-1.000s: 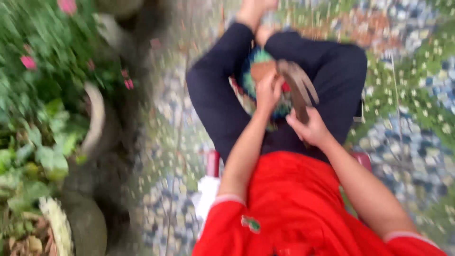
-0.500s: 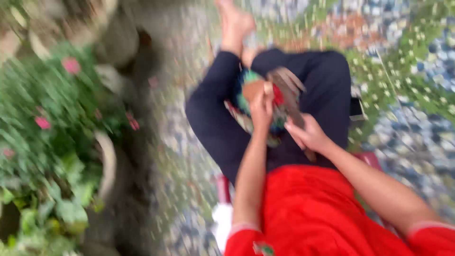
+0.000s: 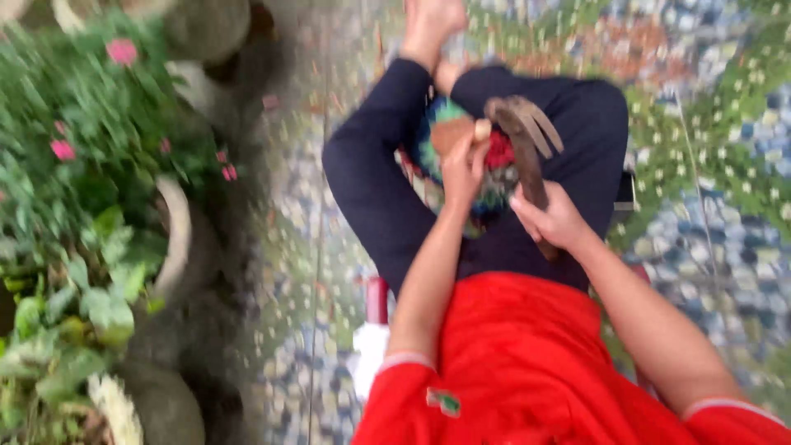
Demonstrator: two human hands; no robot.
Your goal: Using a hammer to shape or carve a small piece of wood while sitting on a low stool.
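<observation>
- Two hands work over the lap of a seated person in dark trousers (image 3: 371,198) on a patterned pebble floor (image 3: 709,247).
- Right hand (image 3: 554,221): fingers clamped on a dark, pronged hand tool (image 3: 527,140), long axis running away from the body.
- Left hand (image 3: 464,169): fingers closed on a small brown piece (image 3: 451,132), just left of the prongs, nearer the colourful bundle (image 3: 432,156).
- Against the earlier frame, the grips are unchanged; the view has shifted, with the flowering plants (image 3: 91,165) sitting differently.
</observation>
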